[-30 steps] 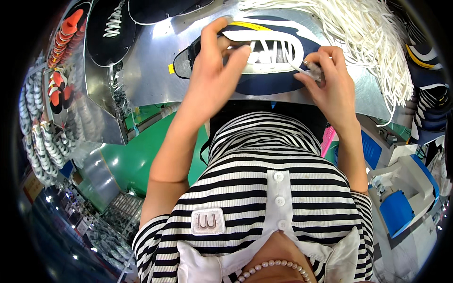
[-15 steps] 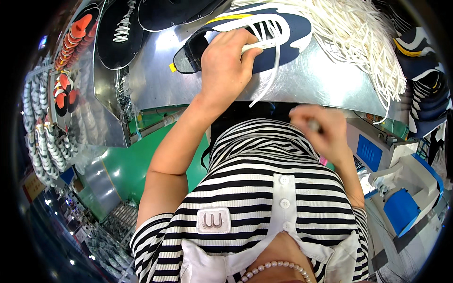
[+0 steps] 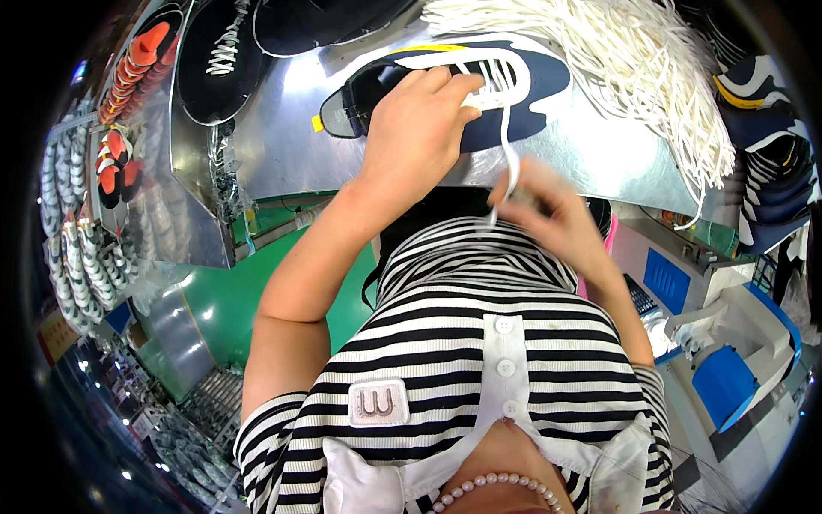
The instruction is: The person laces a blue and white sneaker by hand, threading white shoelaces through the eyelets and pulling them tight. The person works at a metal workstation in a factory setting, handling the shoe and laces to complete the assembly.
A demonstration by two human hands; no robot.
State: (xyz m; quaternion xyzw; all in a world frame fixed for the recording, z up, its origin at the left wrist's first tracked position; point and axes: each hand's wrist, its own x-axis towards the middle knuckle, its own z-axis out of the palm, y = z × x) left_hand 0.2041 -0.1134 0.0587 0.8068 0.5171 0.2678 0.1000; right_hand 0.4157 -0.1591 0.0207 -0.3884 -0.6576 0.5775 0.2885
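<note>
A navy sneaker with white and yellow trim lies on its side on the metal table, toe to the right. My left hand is closed over the edge of its opening, fingertips at the lacing. From the eyelets a white shoelace runs down over the table's near edge. My right hand, smeared by motion, has closed on this lace near its lower end. The tail of the lace dangles below the fingers, blurred.
A heap of white laces covers the table's far right. Black shoes stand at its far left. More navy sneakers are stacked to the right, above a grey-and-blue machine. Orange shoe parts hang on the left.
My right hand has moved up and left from beside my waist and taken hold of the hanging lace. That lace has swung right. The sneaker and my left hand have shifted slightly.
</note>
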